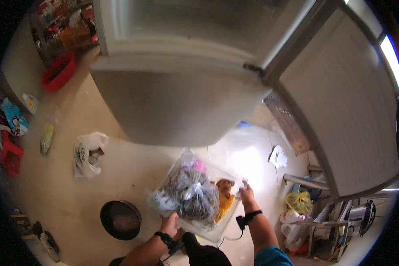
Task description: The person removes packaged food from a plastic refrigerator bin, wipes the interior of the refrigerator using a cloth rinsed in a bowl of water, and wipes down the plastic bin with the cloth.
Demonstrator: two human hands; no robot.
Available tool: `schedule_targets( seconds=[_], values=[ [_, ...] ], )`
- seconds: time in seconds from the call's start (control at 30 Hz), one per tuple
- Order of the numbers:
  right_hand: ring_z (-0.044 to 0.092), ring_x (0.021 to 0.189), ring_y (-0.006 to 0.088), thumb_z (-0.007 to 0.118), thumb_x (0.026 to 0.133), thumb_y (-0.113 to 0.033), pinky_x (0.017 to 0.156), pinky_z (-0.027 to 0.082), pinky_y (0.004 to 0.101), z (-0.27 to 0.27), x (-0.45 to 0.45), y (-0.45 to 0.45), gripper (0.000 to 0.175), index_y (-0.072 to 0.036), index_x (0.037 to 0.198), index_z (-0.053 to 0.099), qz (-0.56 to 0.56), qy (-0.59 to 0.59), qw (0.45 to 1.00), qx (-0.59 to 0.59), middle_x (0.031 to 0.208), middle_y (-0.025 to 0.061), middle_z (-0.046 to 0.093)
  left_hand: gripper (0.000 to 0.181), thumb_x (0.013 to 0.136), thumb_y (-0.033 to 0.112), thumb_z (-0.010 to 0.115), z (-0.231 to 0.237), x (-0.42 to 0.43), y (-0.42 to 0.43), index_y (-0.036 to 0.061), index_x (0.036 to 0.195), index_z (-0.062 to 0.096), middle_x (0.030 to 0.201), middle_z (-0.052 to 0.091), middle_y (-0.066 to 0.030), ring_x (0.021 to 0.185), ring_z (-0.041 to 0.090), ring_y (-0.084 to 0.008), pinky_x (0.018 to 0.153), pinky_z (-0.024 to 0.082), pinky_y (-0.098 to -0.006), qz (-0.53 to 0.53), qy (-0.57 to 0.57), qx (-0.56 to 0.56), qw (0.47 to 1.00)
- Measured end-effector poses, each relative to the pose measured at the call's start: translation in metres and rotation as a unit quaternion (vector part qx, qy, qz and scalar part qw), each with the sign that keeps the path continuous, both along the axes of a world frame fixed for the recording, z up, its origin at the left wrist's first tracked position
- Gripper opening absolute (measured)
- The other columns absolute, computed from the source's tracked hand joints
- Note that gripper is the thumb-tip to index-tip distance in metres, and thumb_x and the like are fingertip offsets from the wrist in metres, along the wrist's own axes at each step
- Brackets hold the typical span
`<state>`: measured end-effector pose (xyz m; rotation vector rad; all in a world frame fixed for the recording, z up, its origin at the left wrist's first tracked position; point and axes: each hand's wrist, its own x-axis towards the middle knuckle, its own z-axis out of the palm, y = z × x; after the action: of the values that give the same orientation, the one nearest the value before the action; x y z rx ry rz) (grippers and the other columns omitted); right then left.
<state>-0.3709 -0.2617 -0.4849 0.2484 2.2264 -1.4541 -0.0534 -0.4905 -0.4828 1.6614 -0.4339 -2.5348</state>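
Both hands grip a clear plastic fridge drawer (pixel 226 222) held low over the floor. My left hand (pixel 170 223) is on its near left side, and my right hand (pixel 247 196) closes on its right corner. A tied clear plastic bag (pixel 199 196) with dark contents fills the middle of the drawer. A bag with yellow and brown contents (pixel 224 202) lies along the right side, and something pink (pixel 199 166) shows near the far end. Ahead stands a refrigerator (pixel 186 103), its door (pixel 339 99) swung out to the right.
A dark round pan (pixel 120 220) and a white plastic bag (pixel 89 154) stand on the tiled floor at left. Farther left are a red basin (pixel 58 71) and a red stool (pixel 11 154). At right, a metal rack (pixel 329 226) stands near a yellow bag (pixel 299 202).
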Motion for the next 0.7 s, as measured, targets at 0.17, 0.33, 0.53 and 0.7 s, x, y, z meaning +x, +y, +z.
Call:
schedule_targets(
  seconds=[0.17,0.33,0.53,0.7],
  values=[
    [0.054,0.07,0.0152,0.05,0.073,0.002,0.061,0.049,0.0285,-0.049,-0.029,-0.009,0.058,-0.004,0.13,0.049,0.056,0.018,0.998,0.007,0.089,0.0067,0.059,0.011,0.078,0.016,0.059,-0.055,-0.006,0.011,0.0131,0.08,0.049,0.074,0.05,-0.0016,0.068,0.052,-0.0153,0.053,0.039,-0.0311,-0.01,-0.001,0.016,1.0],
    [0.057,0.08,0.0247,0.052,0.077,-0.001,0.064,0.052,0.0396,-0.069,-0.041,-0.022,0.061,-0.017,0.135,0.043,0.012,-0.071,0.996,-0.049,0.106,0.0118,0.054,0.048,0.078,0.018,0.063,-0.055,-0.021,0.017,0.0148,0.118,0.038,0.102,0.051,-0.0033,0.097,0.05,-0.0204,0.084,0.038,-0.0427,-0.05,-0.053,0.004,0.997],
    [0.054,0.105,0.0399,0.057,0.081,-0.012,0.084,0.048,0.0504,-0.101,-0.038,-0.033,0.063,-0.007,0.139,0.033,-0.06,-0.091,0.994,0.003,0.127,0.0218,0.047,0.075,0.078,0.024,0.069,-0.058,-0.018,0.023,0.0203,0.134,0.02,0.126,0.04,-0.0017,0.112,0.039,-0.0195,0.091,0.034,-0.043,-0.063,-0.038,-0.03,0.997],
    [0.054,0.104,0.038,0.076,0.07,-0.021,0.091,0.044,0.0389,-0.073,0.025,-0.085,0.073,-0.001,0.131,0.04,0.202,0.521,0.794,0.239,0.118,0.0237,0.052,0.075,0.083,0.034,0.068,-0.04,0.0,0.004,0.0046,0.137,0.025,0.134,0.034,-0.0084,0.127,0.033,-0.0267,0.103,0.033,-0.0464,-0.133,0.052,-0.039,0.989]
  ],
)
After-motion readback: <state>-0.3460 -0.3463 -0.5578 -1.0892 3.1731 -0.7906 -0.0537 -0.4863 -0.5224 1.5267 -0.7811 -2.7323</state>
